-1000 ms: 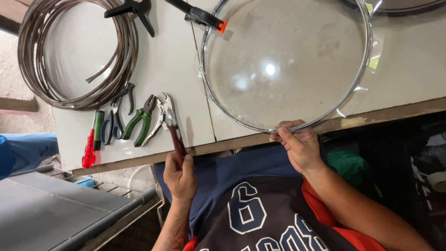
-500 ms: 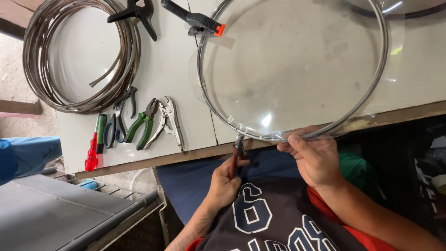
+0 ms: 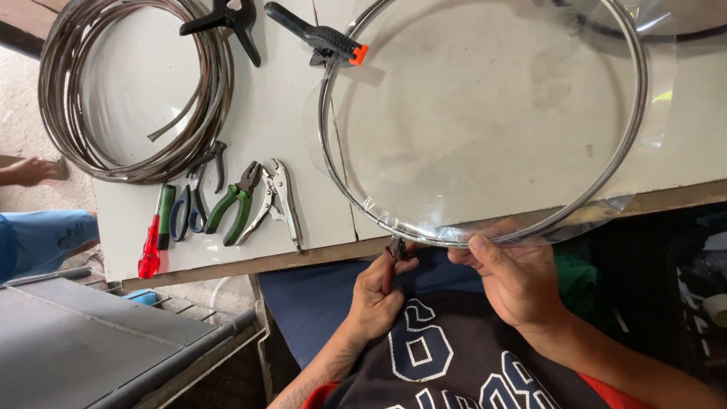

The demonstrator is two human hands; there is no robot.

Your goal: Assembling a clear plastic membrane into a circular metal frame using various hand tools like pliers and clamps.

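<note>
Metal hoop [image 3: 634, 121] with clear plastic film [image 3: 485, 113] stretched across it, lying flat on the pale worktable [image 3: 303, 98], near rim hanging just past the table's near edge. Left hand [image 3: 379, 291] closed around the red handles of a small pair of pliers [image 3: 394, 257], nose of the tool up against the hoop's near rim; whether the tool's tips actually bite the rim, impossible to tell from here. Right hand [image 3: 511, 273] just right of it, thumb and fingers pinched on that same near rim and the film edge. Hands close together, not touching. At the hoop's far-left rim, a black spring clamp with orange tips [image 3: 322, 34] gripping it. A second black clamp [image 3: 223, 19] left of that, lying loose on the table. Far left, a big coil of dark metal strip [image 3: 68, 113]. Nearer along the left part of the table, a row of tools: red screwdriver [image 3: 150, 246], blue-handled scissors [image 3: 182, 212], black pliers [image 3: 212, 160], green-handled pliers [image 3: 231, 208], silver locking pliers [image 3: 279, 201]. At the far left edge of view, off the table, another person's blue trouser leg [image 3: 38, 238] and a foot [image 3: 30, 170].
</note>
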